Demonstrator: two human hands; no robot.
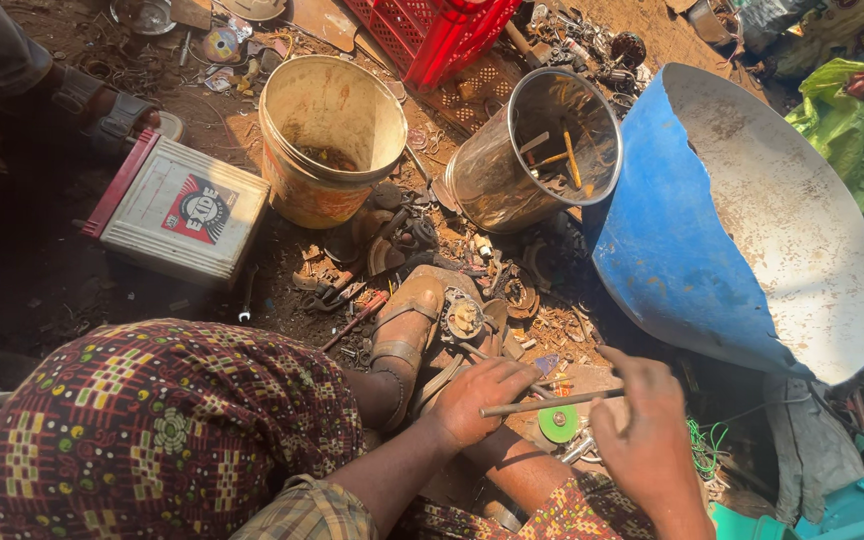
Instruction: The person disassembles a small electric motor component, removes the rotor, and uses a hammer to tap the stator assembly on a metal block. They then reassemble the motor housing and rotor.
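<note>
Rod (pixel 550 403), thin and pale, lies level between both hands, low in the view, above a green disc (pixel 558 424) on the littered ground.

Left to right across the scene:
- Boxy white battery with red edge (pixel 180 212) sits far left on dark dirt; someone else's sandalled foot (pixel 112 112) just beyond it.
- Own knee in patterned cloth (pixel 167 420) fills the lower left.
- Yellow plastic bucket (pixel 330 135), open, grimy inside, stands upright near centre top.
- Own sandalled foot (pixel 407 325) planted among scrap: gears, rings, a small round metal part just beside it.
- Left hand (pixel 482 395) has fingers curled around the rod's left end, gripping it.
- Steel canister (pixel 542 150) leans, with a few sticks and bits inside; red crate (pixel 432 30) behind it.
- Right hand (pixel 642 430) takes the rod's right end; fingers bent around it, thumb side hidden, so the exact grip is unclear.
- Blue drum half (pixel 722 230), cut open, pale dusty interior, far right; green plastic sheet (pixel 852 130) behind.

Handling judgement: rod looks stiff, light, probably metal or hard wood, dusty rather than slick. Slender enough to roll between fingers; best held near each end, as now, or close to the middle for one-handed control. Not fragile, though it could bend under hard levering.
</note>
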